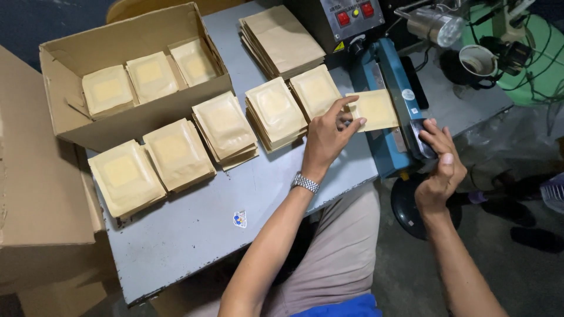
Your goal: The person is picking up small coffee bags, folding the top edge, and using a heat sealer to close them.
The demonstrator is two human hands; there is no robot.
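My left hand (328, 136), with a metal watch on its wrist, pinches the near edge of a flat tan paper pouch (376, 108) that lies across the blue heat sealer (390, 100). My right hand (440, 167) grips the front end of the sealer's arm (422, 138), fingers curled over it. Stacks of filled pouches (276, 111) lie on the grey table (223, 229) just left of my left hand. A further stack (314, 88) sits beside the sealer.
An open cardboard box (123, 76) at the back left holds three piles of pouches. More pouch stacks (176, 152) lie before it. Empty pouches (282, 38) are piled at the back. A large carton (35, 176) stands at left. A lamp (435, 24) and cables sit at right.
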